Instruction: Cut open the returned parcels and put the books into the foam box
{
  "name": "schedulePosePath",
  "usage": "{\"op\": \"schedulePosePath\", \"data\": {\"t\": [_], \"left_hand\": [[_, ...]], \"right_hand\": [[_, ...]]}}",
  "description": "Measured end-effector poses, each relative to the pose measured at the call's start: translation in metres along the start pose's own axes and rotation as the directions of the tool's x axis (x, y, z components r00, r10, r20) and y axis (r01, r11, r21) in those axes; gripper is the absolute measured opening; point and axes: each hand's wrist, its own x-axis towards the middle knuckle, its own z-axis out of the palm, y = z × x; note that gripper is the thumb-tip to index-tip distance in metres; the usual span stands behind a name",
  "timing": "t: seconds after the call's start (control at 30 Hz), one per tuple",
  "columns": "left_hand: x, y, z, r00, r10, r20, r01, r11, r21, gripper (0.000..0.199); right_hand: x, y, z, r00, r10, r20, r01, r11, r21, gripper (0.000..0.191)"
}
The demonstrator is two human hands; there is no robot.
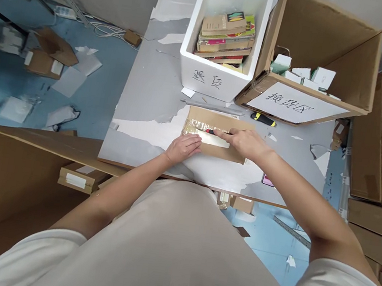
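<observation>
I had both hands apart at a flat, oblong brown cardboard box (pixel 223 121), which lay near the front edge of a grey tabletop with ragged white patches (pixel 150 78). My left hand (pixel 185 148) rested on the box's near left corner, fingers lying together, palm down, gripping nothing that I could make out. My right hand (pixel 245 142) was closed around a slim black-and-red tool with a thin dark end (pixel 210 131), its index finger stretched along the top. The tool pointed left over shiny clear tape (pixel 194 122) and a white label (pixel 213 140) on the box; from the head view I could not tell whether the tip had gone through the tape.

Beyond the box, near its far right corner, lay a black-and-yellow cutter (pixel 263 119). Behind stood a white foam bin with black handwriting (pixel 235 82), a pile of worn paperback books (pixel 224 44) inside. Just to its right I had a large open brown carton (pixel 360 68) with small white-and-green boxes (pixel 321 78) in it. A small pink-faced object (pixel 267 180) showed partly beside my right forearm.
</observation>
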Motion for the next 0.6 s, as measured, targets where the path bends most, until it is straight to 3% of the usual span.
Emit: {"op": "schedulePosePath", "data": {"t": [0.23, 0.43, 0.6], "left_hand": [[-0.001, 0.001, 0.001, 0.999, -0.031, 0.018, 0.031, 0.999, -0.017, 0.024], [0.004, -0.002, 0.0, 0.999, -0.044, 0.018, 0.044, 0.999, -0.004, 0.024], [0.003, -0.004, 0.001, 0.999, -0.028, 0.016, 0.028, 1.0, -0.009, 0.023]], "right_hand": [[-0.03, 0.017, 0.011, 0.997, 0.068, 0.033, -0.066, 0.996, -0.064, 0.07], [-0.08, 0.057, 0.033, 0.976, 0.194, 0.097, -0.189, 0.98, -0.058, 0.073], [-0.116, 0.073, 0.055, 0.964, 0.24, 0.115, -0.236, 0.971, -0.046, 0.078]]}}
